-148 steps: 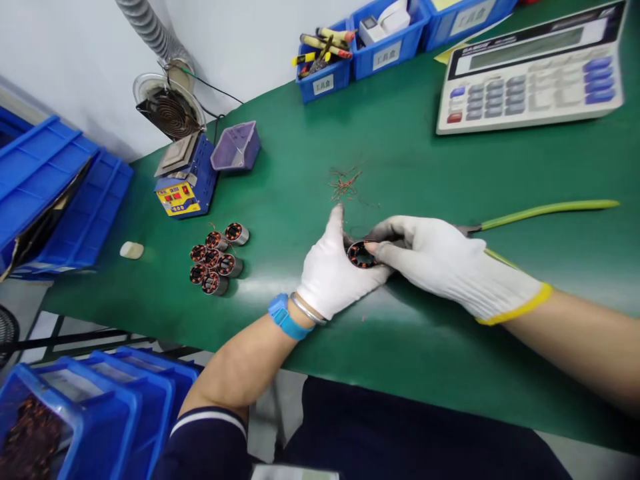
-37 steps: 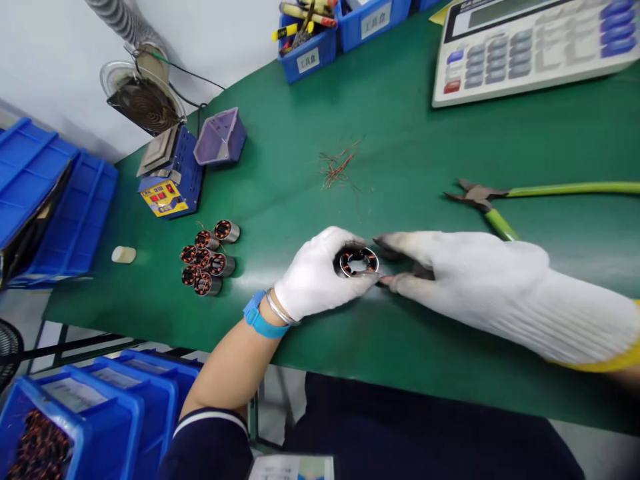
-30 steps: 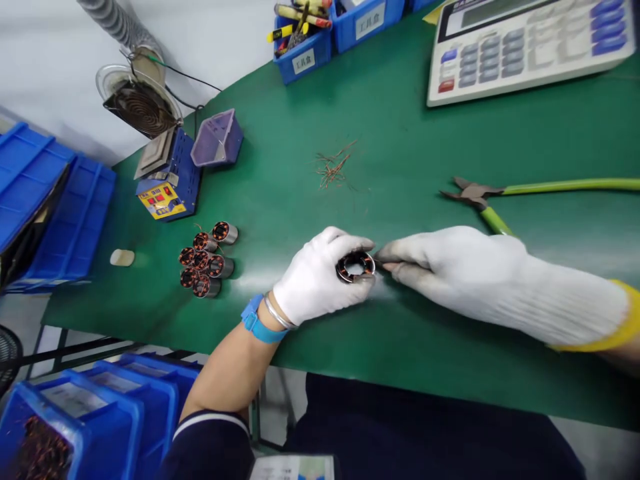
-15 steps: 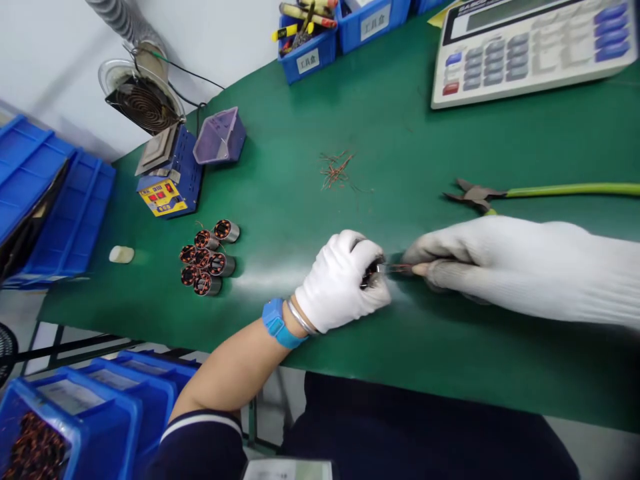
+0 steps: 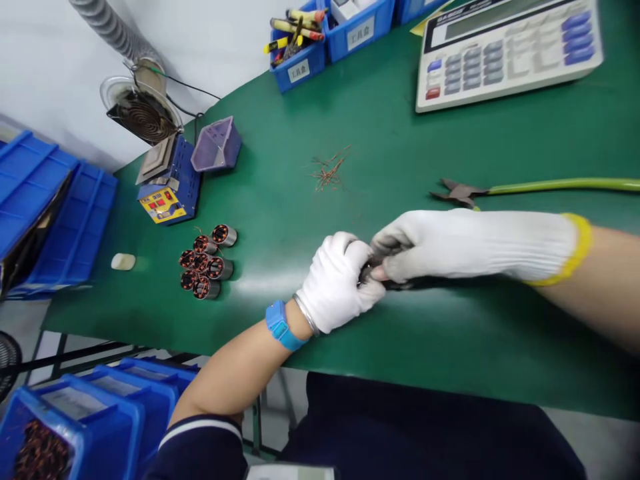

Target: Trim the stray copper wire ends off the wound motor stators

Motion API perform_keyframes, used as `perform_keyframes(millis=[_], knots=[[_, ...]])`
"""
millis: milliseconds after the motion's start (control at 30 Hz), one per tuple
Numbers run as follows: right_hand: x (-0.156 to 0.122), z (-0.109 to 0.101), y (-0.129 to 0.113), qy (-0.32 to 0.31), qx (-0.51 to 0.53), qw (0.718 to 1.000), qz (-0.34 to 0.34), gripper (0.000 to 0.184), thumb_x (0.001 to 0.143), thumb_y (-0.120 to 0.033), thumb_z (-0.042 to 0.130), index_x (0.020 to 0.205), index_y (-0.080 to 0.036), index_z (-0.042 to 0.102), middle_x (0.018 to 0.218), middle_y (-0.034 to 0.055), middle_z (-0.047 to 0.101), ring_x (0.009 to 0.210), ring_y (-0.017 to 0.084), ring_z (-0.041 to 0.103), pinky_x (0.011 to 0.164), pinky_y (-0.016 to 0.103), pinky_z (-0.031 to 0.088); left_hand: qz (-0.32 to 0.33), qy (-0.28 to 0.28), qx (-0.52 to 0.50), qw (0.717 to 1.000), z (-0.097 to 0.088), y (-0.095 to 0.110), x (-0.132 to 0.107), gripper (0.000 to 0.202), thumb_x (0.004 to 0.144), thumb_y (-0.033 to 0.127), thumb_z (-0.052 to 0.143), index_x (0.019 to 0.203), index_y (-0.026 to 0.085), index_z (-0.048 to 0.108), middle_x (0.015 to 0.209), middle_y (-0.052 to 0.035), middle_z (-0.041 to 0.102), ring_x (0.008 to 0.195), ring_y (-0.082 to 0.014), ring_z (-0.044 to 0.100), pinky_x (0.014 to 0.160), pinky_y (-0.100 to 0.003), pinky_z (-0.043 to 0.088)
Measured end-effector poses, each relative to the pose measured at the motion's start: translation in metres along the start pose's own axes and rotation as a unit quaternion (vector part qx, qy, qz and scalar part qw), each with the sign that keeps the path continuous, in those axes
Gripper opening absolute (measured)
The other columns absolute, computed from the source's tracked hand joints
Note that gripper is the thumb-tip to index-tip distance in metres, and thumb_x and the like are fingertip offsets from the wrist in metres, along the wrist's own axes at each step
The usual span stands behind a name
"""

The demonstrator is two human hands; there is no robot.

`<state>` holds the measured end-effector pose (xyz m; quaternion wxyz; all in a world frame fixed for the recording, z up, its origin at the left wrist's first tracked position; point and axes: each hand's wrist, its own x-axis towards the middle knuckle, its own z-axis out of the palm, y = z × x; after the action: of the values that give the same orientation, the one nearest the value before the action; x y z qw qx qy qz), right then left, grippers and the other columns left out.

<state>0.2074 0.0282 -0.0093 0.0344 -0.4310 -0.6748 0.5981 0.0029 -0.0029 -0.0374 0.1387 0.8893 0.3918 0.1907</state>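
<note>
Both my hands wear white gloves and meet low over the green table (image 5: pixel 450 333). My left hand (image 5: pixel 340 283) is closed round a small metal stator with copper windings (image 5: pixel 365 272), mostly hidden by the fingers. My right hand (image 5: pixel 450 243) pinches at the same stator from the right, thumb and fingertips pressed against it. Whether a wire end sits in that pinch is hidden. A cluster of several more copper-wound stators (image 5: pixel 206 263) lies to the left of my hands.
Green-handled cutters (image 5: pixel 500 190) lie just behind my right hand. Copper wire scraps (image 5: pixel 326 172) lie further back. A blue solder pot (image 5: pixel 167 193), purple tray (image 5: pixel 216 145), fan (image 5: pixel 143 113), tool bins (image 5: pixel 300 57) and calculator (image 5: pixel 505 53) ring the table. Blue crates (image 5: pixel 75 413) stand below left.
The cutters left my right hand and now lie on the table. My right hand, half a second ago pulled a little away to the right, has closed back in on the stator.
</note>
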Motion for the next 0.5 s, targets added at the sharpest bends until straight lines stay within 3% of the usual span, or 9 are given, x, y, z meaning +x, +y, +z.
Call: perform_keyframes(millis=[67, 200, 333, 400, 500], knots=[[0.004, 0.004, -0.004, -0.047, 0.075, 0.996, 0.016, 0.039, 0.076, -0.057, 0.069, 0.070, -0.019, 0.065, 0.064, 0.0030, 0.062, 0.054, 0.011, 0.046, 0.051, 0.027, 0.037, -0.006, 0.010, 0.009, 1.000, 0.002, 0.002, 0.000, 0.007, 0.084, 0.029, 0.053, 0.084, 0.023, 0.049, 0.092, -0.0096, 0.056, 0.087, -0.0256, 0.054, 0.078, -0.043, 0.051], [0.002, 0.007, -0.003, -0.038, 0.117, 0.992, 0.019, 0.035, 0.074, -0.052, 0.069, 0.065, -0.019, 0.061, 0.060, 0.0032, 0.061, 0.054, 0.012, 0.049, 0.052, 0.027, 0.040, -0.030, 0.043, -0.018, 0.998, 0.004, 0.006, -0.005, 0.011, 0.082, 0.027, 0.052, 0.091, 0.021, 0.049, 0.091, -0.0091, 0.057, 0.086, -0.0254, 0.057, 0.079, -0.044, 0.052], [-0.001, 0.013, 0.001, 0.021, 0.063, 0.998, -0.001, 0.032, 0.079, -0.050, 0.062, 0.069, -0.020, 0.060, 0.064, 0.0028, 0.065, 0.057, 0.013, 0.056, 0.054, 0.027, 0.043, -0.056, 0.039, -0.179, 0.982, -0.002, -0.006, -0.007, 0.062, 0.072, 0.027, 0.065, 0.129, 0.016, 0.042, 0.122, -0.0162, 0.060, 0.107, -0.0283, 0.063, 0.092, -0.047, 0.055], [-0.004, 0.016, 0.000, 0.042, 0.046, 0.998, -0.013, 0.034, 0.080, -0.053, 0.060, 0.071, -0.020, 0.061, 0.065, 0.0029, 0.065, 0.058, 0.013, 0.056, 0.054, 0.026, 0.043, -0.112, 0.038, -0.292, 0.949, -0.010, -0.019, -0.005, 0.077, 0.071, 0.032, 0.069, 0.139, 0.018, 0.035, 0.134, -0.0183, 0.057, 0.112, -0.0286, 0.064, 0.090, -0.045, 0.058], [-0.011, 0.018, -0.006, 0.058, 0.053, 0.996, -0.037, 0.042, 0.079, -0.060, 0.061, 0.070, -0.019, 0.060, 0.063, 0.0035, 0.064, 0.055, 0.013, 0.053, 0.052, 0.026, 0.041, -0.214, 0.013, -0.454, 0.865, -0.030, -0.035, 0.000, 0.067, 0.081, 0.055, 0.064, 0.134, 0.021, 0.042, 0.133, -0.0175, 0.060, 0.101, -0.0264, 0.070, 0.070, -0.036, 0.061]])
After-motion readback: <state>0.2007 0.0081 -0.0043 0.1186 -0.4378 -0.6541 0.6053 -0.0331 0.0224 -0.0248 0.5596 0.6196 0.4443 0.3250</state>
